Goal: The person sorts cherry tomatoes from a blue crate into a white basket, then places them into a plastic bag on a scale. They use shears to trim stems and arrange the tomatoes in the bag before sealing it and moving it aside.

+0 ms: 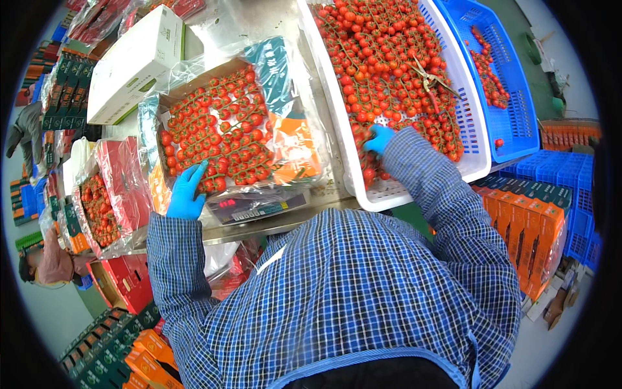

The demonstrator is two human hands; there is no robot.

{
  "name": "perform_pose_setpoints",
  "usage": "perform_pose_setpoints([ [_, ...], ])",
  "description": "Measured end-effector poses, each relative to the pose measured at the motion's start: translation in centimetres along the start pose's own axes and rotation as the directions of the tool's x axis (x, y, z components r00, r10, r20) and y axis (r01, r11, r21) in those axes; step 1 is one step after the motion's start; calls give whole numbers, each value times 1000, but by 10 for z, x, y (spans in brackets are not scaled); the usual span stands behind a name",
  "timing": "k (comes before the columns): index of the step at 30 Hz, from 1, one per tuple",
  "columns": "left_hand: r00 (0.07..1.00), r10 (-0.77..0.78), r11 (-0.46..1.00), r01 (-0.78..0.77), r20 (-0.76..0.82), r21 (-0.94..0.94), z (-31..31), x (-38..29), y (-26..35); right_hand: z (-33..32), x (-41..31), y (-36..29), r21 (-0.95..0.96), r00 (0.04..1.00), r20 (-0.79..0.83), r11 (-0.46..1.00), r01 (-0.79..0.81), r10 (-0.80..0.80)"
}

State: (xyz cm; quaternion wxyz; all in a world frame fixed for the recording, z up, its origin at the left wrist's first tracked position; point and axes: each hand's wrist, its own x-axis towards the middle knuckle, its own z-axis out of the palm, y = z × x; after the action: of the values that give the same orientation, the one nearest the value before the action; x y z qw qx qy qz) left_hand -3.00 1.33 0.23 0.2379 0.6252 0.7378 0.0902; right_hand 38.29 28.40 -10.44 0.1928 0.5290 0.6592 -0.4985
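My left hand point(188, 192), in a blue glove, rests its fingers on the near left corner of an open carton point(224, 72) lined with clear plastic. Rows of cherry tomatoes on the vine point(214, 138) fill this carton, with small gaps near the middle. Below it sits a digital scale point(260, 206) with a lit display. My right hand point(380, 140), also gloved, is inside a white plastic crate point(478, 141), its fingers around a blurred truss of cherry tomatoes point(369, 172); the fingertips are partly hidden. Red-handled pruning snips point(430, 80) lie open on the heaped tomatoes.
A blue crate point(520, 131) with a few tomato trusses adjoins the white one. Left stand a white box point(136, 68) and a red carton of tomatoes point(121, 180). Orange cartons point(525, 233) are stacked at right. Two people point(58, 260) are at far left.
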Motion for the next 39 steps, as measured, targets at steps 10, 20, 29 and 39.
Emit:
perform_pose_setpoints([
  [10,937,288,957,-280,-196,69,0,-2,-15,-17,-109,-113,804,489,-285,73,591,-824],
  [20,953,265,963,-270,-150,-19,-9,-6,-10,127,-71,-278,-769,840,80,503,395,-537],
  [29,1000,0,998,-1,14,63,2,19,53,90,-110,-143,-405,316,-310,425,810,-897],
  [39,948,186,977,-206,259,54,127,153,305,-110,-50,140,-216,910,-381,973,85,-164],
])
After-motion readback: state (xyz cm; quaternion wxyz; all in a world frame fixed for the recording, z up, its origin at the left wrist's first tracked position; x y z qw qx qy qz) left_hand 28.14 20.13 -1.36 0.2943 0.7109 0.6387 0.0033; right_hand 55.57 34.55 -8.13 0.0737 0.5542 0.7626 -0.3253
